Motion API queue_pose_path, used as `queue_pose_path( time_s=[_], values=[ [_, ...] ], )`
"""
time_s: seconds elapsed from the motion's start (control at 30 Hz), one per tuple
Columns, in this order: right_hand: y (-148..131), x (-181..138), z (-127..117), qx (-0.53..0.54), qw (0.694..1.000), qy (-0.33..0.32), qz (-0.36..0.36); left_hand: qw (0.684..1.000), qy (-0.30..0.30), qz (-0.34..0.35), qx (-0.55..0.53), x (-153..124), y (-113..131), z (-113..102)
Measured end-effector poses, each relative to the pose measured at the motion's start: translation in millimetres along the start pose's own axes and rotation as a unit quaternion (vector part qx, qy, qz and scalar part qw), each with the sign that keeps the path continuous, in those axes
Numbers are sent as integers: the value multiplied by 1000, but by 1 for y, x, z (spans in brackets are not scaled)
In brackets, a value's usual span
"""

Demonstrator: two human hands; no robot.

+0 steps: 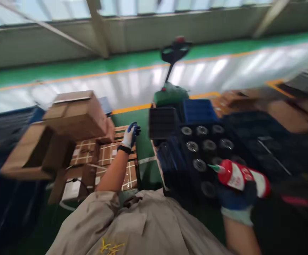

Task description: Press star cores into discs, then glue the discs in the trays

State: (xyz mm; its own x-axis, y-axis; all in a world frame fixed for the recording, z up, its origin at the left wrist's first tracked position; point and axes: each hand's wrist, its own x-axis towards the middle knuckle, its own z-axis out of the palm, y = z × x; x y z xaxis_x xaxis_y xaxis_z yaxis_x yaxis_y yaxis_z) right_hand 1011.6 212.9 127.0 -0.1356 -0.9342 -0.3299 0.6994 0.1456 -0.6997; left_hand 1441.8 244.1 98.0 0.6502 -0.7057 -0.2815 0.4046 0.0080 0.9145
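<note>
My right hand [237, 200], in a blue and white glove, is wrapped around a red squeeze bottle [242, 177] with a white label and a green nozzle. The bottle lies nearly level, its nozzle pointing left over a dark blue crate [180, 150] that holds several round metal parts [192, 146]. Out in front, my left hand [132, 134] wears a similar glove, with a black band at the wrist. Its fingers are loosely bent and apart, with nothing visible in them. Below it is a pallet of strapped brown cartons [107, 154].
A large cardboard box [74, 113] and an open carton [27, 152] stand left. Ahead are a green pallet jack [171, 95] with an upright handle, a black tray [162, 124] and a blue crate [199, 110]. More dark crates [260, 124] fill the right side. Much is blurred.
</note>
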Motion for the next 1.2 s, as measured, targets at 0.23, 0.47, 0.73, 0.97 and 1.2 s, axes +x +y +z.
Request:
queue_pose_path(
  time_s=[0.23, 0.47, 0.73, 0.97, 1.2],
  values=[
    [8, 24, 0, 57, 985, 158, -48, 986, -145, 44, 75, 91, -42, 109],
    [35, 56, -14, 100, 977, 170, -81, 946, -255, 56, 191, 138, -79, 195],
    [57, 75, 12, 157, 942, 233, -183, 810, -382, 127, 427, 198, -137, 311],
    [101, 78, 45, 187, 878, 343, -278, 712, -514, 121, 464, 219, -173, 375],
    [113, 80, 50, 214, 840, 402, -297, 638, -567, 138, 503, 213, -189, 420]
  ],
)
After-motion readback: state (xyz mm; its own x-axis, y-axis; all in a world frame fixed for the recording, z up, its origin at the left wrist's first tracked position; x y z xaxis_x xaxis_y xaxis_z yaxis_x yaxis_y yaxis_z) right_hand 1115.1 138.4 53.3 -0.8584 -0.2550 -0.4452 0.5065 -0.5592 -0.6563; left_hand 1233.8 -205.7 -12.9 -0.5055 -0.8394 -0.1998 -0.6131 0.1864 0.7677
